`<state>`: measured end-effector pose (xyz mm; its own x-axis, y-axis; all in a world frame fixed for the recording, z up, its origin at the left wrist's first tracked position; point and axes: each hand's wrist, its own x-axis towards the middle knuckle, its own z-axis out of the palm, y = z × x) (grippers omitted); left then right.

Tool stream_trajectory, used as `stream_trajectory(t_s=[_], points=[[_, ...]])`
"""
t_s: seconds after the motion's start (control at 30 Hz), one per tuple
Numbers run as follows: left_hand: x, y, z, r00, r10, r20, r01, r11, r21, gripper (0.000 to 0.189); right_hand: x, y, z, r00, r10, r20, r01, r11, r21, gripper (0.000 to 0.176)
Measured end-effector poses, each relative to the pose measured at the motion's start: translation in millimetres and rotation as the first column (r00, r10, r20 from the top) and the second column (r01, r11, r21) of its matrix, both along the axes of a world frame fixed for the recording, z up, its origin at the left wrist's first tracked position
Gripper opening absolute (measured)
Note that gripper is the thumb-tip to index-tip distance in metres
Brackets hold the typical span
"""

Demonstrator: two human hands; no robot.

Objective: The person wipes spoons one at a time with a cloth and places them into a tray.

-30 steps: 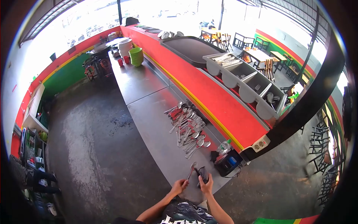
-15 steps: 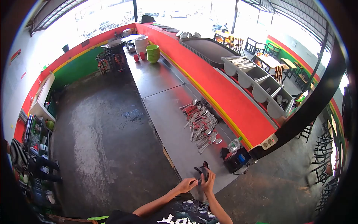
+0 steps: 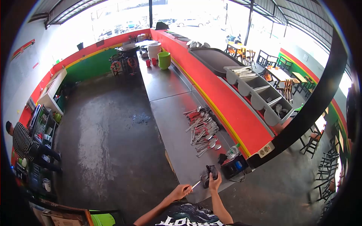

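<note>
A thin, shiny piece of cutlery (image 3: 195, 184) sticks out of my left hand (image 3: 182, 191), whose fingers are pinched on it. Its far end meets a black cloth (image 3: 212, 171), bunched up in my closed right hand (image 3: 215, 183); that end is too small to make out. Both hands are over the near end of the metal counter (image 3: 167, 109). Farther along the counter lies a heap of spoons and forks (image 3: 203, 126), some with red handles. Several spoons (image 3: 211, 144) lie at the near side of the heap.
A black device (image 3: 234, 165) and a clear bottle (image 3: 233, 150) stand right of my hands. On the red ledge sit a divided cutlery holder (image 3: 260, 92) and a dark tray (image 3: 215, 60). Green bowls (image 3: 164, 61) are stacked at the far end. A person (image 3: 28, 145) stands at shelves on the left.
The view has shifted a little left. My left hand has drawn away from my right, and the shiny cutlery now shows between them. The cloth has been turned over in my right hand.
</note>
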<state>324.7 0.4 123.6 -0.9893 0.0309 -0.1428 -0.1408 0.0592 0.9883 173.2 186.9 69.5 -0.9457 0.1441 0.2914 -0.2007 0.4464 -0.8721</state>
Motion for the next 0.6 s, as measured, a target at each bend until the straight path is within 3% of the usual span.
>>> stream_trajectory(t_s=[0.1,0.17,0.27,0.4,0.43,0.5,0.6], points=[[0.9,32.0,-4.1,0.993,0.118,-0.030,-0.114,0.989,0.098,0.032,-7.0,24.6,8.2,0.994,-0.088,0.062,0.096,0.985,-0.143,0.047],[2.1,47.9,10.6,0.990,0.141,0.010,-0.141,0.990,0.008,0.035,2.5,42.1,23.8,0.981,-0.131,0.141,0.164,0.953,-0.253,0.044],[-0.6,66.8,25.3,0.978,0.200,0.056,-0.192,0.973,-0.126,0.037,15.0,65.5,49.8,0.991,-0.057,0.118,0.096,0.930,-0.356,0.042],[-1.4,86.0,28.9,0.972,0.232,0.040,-0.209,0.929,-0.305,0.039,39.3,84.5,79.3,0.974,0.198,0.110,-0.146,0.920,-0.365,0.040],[-2.7,93.1,30.5,0.970,0.232,0.066,-0.206,0.939,-0.277,0.037,52.6,86.2,108.3,0.932,0.299,0.206,-0.204,0.900,-0.385,0.039],[-3.3,106.3,32.6,0.965,0.233,0.121,-0.203,0.955,-0.218,0.035,63.8,89.9,103.5,0.876,0.468,0.119,-0.412,0.853,-0.321,0.039],[-5.6,126.8,1.2,0.959,0.256,-0.121,-0.278,0.932,-0.231,0.034,71.8,93.5,101.0,0.776,0.629,-0.044,-0.629,0.767,-0.125,0.036]])
